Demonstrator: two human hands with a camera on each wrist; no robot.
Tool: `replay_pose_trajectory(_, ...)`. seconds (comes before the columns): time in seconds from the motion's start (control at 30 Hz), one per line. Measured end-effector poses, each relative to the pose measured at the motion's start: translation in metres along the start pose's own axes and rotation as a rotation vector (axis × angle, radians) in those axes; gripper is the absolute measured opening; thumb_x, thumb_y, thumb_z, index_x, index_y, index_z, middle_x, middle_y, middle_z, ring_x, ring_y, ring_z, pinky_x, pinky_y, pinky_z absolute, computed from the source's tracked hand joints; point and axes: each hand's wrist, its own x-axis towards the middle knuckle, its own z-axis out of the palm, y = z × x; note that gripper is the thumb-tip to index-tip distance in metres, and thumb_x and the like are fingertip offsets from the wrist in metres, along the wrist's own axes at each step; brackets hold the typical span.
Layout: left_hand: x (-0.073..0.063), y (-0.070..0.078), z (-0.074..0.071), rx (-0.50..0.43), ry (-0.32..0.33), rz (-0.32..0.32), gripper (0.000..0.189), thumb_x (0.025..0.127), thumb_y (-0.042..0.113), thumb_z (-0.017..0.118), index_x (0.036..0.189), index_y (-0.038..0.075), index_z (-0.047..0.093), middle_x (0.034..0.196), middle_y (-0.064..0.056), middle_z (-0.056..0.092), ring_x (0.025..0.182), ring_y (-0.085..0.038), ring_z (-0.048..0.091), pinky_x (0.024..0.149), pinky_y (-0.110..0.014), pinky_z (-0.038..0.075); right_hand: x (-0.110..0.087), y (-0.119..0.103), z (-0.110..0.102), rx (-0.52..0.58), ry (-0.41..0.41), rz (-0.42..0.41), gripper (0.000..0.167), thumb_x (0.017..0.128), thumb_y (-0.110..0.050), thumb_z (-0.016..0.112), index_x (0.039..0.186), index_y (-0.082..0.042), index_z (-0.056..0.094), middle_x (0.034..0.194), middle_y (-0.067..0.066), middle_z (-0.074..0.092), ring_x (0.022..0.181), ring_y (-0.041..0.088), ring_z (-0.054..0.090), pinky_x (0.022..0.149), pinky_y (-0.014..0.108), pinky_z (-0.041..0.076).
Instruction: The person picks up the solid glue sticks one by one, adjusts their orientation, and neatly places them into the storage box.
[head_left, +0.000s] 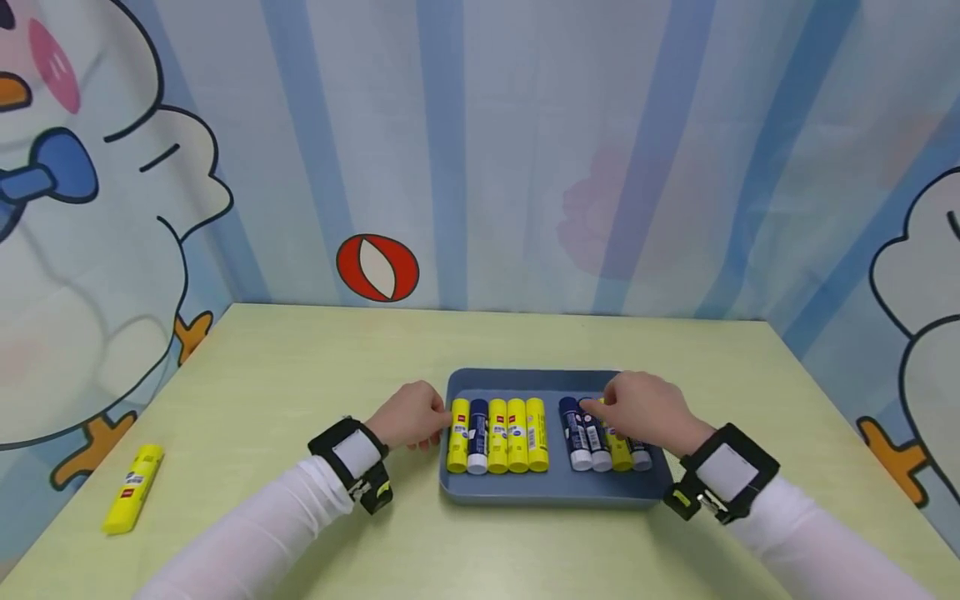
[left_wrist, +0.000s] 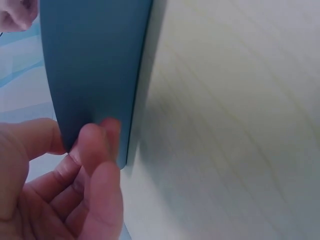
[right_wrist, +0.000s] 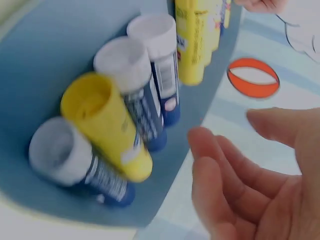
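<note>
A blue-grey tray [head_left: 555, 502] lies on the table with two rows of glue sticks in it. The left row has one navy stick [head_left: 477, 437] among several yellow ones [head_left: 517, 437]. To the right are navy sticks with white ends [right_wrist: 142, 107] and one yellow stick [right_wrist: 112, 127]. My left hand [head_left: 408, 414] pinches the tray's left rim, thumb over the edge and fingers against the outer wall [left_wrist: 95, 60]. Above the right row hovers my right hand [head_left: 651, 408]; its thumb and fingers are apart with nothing between them [right_wrist: 250, 185].
One loose yellow glue stick [head_left: 133, 489] lies on the pale table [head_left: 337, 350] at the far left. A striped blue backdrop [head_left: 510, 150] with cartoon figures rises behind the table's back edge. Both wrists wear black camera straps [head_left: 731, 472].
</note>
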Motion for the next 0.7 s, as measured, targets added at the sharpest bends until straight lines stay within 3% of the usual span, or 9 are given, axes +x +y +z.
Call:
replay_pose_trajectory(0.23,0.001,0.002,-0.001,0.035,-0.015,-0.006,0.027,0.094,0.017,0.062,0.068,0.008,0.065,0.06,-0.004,0.062,0.047,-0.016,0.055,0.043,-0.024,0.041,-0.01,0.026,-0.01,0.098,0.19,-0.005,0.03,0.095,-0.035,0.061,0.083,-0.007,0.063,0.067,0.001,0.056,0.058,0.017,0.049,0.051,0.031,0.038)
replay_pose_trajectory(0.33,0.001,0.003,-0.002,0.081,-0.016,0.006,0.028,0.093,0.017,0.063,0.066,0.008,0.064,0.058,-0.003,0.062,0.047,-0.015,0.055,0.043,-0.024,0.04,-0.013,0.037,-0.007,0.099,0.229,0.014,0.03,0.094,-0.033,0.061,0.091,-0.004,0.063,0.072,0.003,0.058,0.06,0.018,0.05,0.052,0.032,0.04)
replay_pose_trajectory(0.5,0.001,0.002,-0.002,0.194,-0.006,0.079,0.031,0.093,0.019,0.062,0.064,0.011,0.063,0.053,0.001,0.056,0.047,-0.013,0.051,0.045,-0.024,0.036,-0.017,0.053,0.005,0.054,0.211,0.079,0.036,0.093,-0.032,0.063,0.1,0.004,0.059,0.074,0.006,0.06,0.057,0.017,0.051,0.05,0.031,0.042)
replay_pose_trajectory(0.7,-0.003,-0.006,-0.005,0.378,0.069,0.225,0.029,0.093,0.032,0.065,0.07,0.015,0.062,0.054,0.004,0.047,0.051,-0.012,0.046,0.049,-0.025,0.033,-0.016,0.065,0.018,0.03,0.128,0.159,0.043,0.093,-0.033,0.063,0.104,0.007,0.056,0.069,0.005,0.059,0.056,0.019,0.052,0.049,0.032,0.042)
